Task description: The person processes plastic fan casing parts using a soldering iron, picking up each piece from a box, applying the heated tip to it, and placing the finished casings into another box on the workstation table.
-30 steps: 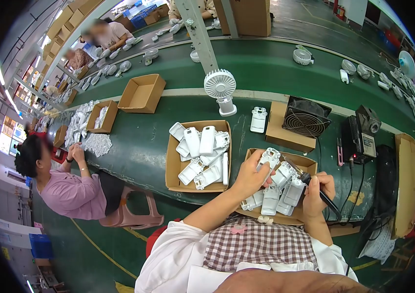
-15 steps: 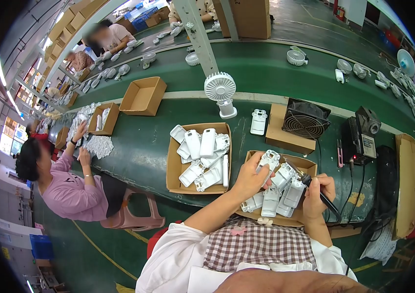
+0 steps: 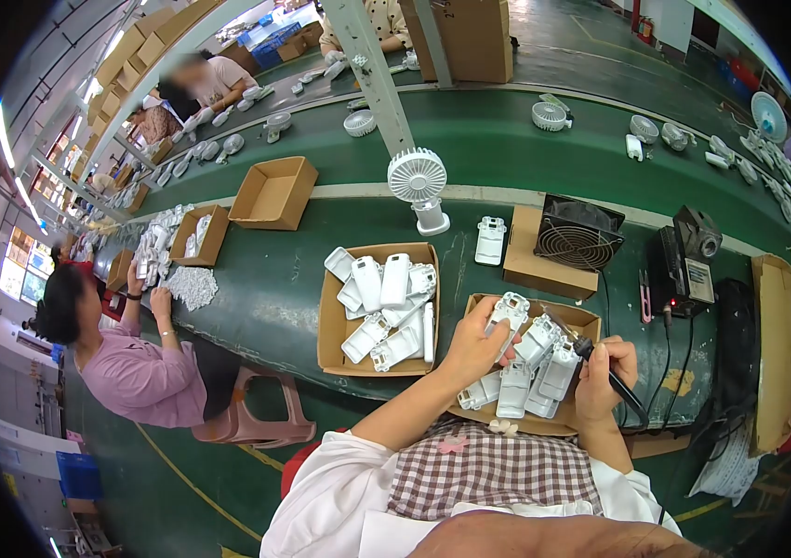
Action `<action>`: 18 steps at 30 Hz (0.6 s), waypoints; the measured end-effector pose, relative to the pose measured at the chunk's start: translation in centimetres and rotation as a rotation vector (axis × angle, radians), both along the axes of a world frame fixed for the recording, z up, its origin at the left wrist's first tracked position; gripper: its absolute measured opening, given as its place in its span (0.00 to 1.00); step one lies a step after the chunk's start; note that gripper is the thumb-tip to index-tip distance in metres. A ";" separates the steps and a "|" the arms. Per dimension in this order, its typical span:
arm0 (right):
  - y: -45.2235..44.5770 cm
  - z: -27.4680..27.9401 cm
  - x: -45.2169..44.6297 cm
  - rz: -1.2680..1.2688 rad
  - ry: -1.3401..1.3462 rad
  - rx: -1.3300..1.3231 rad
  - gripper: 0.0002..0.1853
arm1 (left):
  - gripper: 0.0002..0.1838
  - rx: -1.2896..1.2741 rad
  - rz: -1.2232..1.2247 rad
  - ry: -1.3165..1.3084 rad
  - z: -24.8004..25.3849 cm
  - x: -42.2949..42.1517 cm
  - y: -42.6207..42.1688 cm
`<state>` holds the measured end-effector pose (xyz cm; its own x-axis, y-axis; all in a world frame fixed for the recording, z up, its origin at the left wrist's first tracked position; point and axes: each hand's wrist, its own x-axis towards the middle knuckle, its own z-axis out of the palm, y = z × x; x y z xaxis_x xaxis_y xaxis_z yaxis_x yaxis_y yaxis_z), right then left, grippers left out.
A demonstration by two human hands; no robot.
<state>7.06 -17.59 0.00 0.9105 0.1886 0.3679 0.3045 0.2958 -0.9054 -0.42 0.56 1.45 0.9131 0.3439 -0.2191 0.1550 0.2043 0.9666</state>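
Between the thumb and fingers of my left hand (image 3: 475, 346) is a white plastic handle casing (image 3: 510, 310), held tilted over the right cardboard box (image 3: 585, 319). My right hand (image 3: 605, 379) grips the black handle of a soldering iron (image 3: 631, 402). Its metal tip points up and left toward the casing; I cannot tell whether they touch. More white casings (image 3: 513, 389) lie heaped in that box beneath my hands. To the left, another cardboard box (image 3: 328, 337) is filled with similar casings.
Beyond the boxes stand a small white fan (image 3: 418, 177), a lone casing (image 3: 490, 241) and a black cooling fan (image 3: 579, 232) by a flat carton. Right of them are tweezers (image 3: 645, 298) and a black soldering station (image 3: 679, 270) with cables. A co-worker (image 3: 139, 372) sits at left.
My hands keep nearly the same pose, casing and iron still held. At left, the co-worker's raised hand has come down toward the parts. The whole view has shifted slightly.
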 end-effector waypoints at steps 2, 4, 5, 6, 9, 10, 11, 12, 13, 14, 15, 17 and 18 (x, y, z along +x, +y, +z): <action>0.0 -0.1 0.0 -0.008 -0.010 -0.004 0.06 | 0.14 0.002 0.002 0.001 0.1 0.0 0.0; 0.0 0.0 0.0 -0.007 -0.023 0.000 0.06 | 0.14 -0.001 0.009 -0.001 0.0 0.0 -0.1; -0.1 0.1 -0.1 -0.007 -0.023 0.002 0.06 | 0.14 0.002 0.008 -0.001 -0.2 -0.1 -0.1; 0.0 0.2 -0.2 -0.007 -0.015 0.002 0.06 | 0.14 -0.012 0.006 0.007 -0.5 0.0 0.0; 0.1 0.2 0.1 0.001 -0.023 0.037 0.06 | 0.15 -0.034 0.007 0.008 -0.6 0.2 0.0; 0.1 0.1 0.1 0.005 -0.014 0.042 0.06 | 0.15 -0.055 0.007 0.015 -0.4 0.2 0.0; 0.3 -0.2 0.3 -0.013 -0.099 0.031 0.09 | 0.16 -0.054 -0.002 0.026 -0.2 0.2 0.0; 0.5 -0.1 0.6 -0.006 -0.100 0.034 0.09 | 0.16 -0.051 0.005 0.025 -0.1 0.3 0.1; 0.5 0.0 0.6 -0.016 -0.116 0.025 0.09 | 0.16 -0.051 0.004 0.023 -0.1 0.4 0.2; 0.5 0.0 0.4 -0.028 -0.126 0.014 0.09 | 0.16 -0.054 0.001 0.025 -0.3 0.3 0.1; 0.5 0.1 0.2 -0.027 -0.074 0.028 0.08 | 0.15 -0.056 0.010 0.028 -0.6 0.3 0.2; 0.5 0.0 0.3 -0.025 -0.074 0.031 0.08 | 0.15 -0.055 0.008 0.025 -0.5 0.3 0.2; 0.4 0.0 0.3 -0.026 -0.075 0.035 0.08 | 0.15 -0.054 0.003 0.021 -0.5 0.3 0.2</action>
<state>7.35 -17.18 -0.02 0.8846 0.1514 0.4412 0.3791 0.3177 -0.8691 -0.12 0.78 0.92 0.9070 0.3340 -0.2565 0.1744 0.2564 0.9507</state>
